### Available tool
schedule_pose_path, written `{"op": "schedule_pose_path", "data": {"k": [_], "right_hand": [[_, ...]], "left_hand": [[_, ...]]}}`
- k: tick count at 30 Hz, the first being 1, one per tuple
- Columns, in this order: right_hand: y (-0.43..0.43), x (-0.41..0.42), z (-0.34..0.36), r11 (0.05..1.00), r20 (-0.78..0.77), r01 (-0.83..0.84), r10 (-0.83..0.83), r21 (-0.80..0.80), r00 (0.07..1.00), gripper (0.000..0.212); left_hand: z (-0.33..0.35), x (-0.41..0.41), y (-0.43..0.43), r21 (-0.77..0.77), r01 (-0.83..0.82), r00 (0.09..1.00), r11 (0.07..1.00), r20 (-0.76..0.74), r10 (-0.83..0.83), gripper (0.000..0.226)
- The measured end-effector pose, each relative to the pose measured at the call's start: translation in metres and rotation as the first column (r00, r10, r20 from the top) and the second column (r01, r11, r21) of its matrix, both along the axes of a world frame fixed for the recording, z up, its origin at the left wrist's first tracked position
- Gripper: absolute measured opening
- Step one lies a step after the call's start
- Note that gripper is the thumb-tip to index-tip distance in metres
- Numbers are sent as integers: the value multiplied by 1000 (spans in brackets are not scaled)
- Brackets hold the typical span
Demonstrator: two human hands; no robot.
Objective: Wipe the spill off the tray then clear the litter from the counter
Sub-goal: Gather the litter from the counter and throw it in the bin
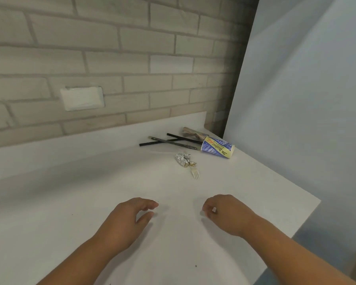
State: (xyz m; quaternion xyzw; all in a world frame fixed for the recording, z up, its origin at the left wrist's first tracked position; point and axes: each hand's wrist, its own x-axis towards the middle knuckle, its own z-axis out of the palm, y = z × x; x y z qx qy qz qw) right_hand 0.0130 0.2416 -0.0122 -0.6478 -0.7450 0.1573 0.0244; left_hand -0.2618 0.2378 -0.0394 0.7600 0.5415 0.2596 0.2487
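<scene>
Two bare hands hover over the near part of the white counter (70,192). The left hand (129,219) has loosely bent fingers, thumb apart, and holds nothing. The right hand (224,212) curls loosely under, nothing visible in it. The litter lies at the far right corner: a paper cup (217,148) on its side, black straws (158,141) left of it, a brown wrapper (193,132) behind. Nearer, a foil wad (182,159) touches a plastic fork (195,174).

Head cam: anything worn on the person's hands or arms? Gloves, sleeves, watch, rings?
Nothing visible. The left hand and right hand are bare: no gloves, rings or markings. The left forearm and right forearm are uncovered to the frame edge, with no sleeve, watch or band.
</scene>
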Motion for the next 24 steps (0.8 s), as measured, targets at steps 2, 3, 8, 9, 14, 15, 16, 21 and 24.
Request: {"op": "schedule_pose_path", "data": {"k": [2,3,8,9,14,15,16,21,24], "right_hand": [[27,-3,1,999,-11,-21,21,31,1000,25],[41,-5,1,998,-16,-24,24,50,1000,27],[115,-15,0,995,-45,-10,15,104,999,42],[127,-17,-3,994,-30,-8,11,108,999,45],[174,-31,-7,986,106,-38,21,162,994,57],[181,-33,-8,987,128,-42,22,154,991,59],[188,-35,-9,990,155,-47,26,135,988,61],[203,-45,-18,983,184,-127,102,131,978,49],[199,-54,-26,954,118,-212,191,210,975,44]], "left_hand": [[-2,-1,5,-10,-33,999,999,8,33,23],[-2,0,7,-12,-48,999,999,8,48,23],[-3,4,20,-22,-131,991,991,6,131,19],[-4,6,23,-26,-146,989,989,19,146,19],[-7,20,37,-68,-197,978,978,61,201,22],[-7,23,40,-75,-201,975,977,84,207,24],[-6,26,42,-82,-201,971,976,115,210,28],[-3,34,51,-70,-206,961,976,172,215,35],[-4,32,56,-40,-219,967,975,123,222,38]]}}
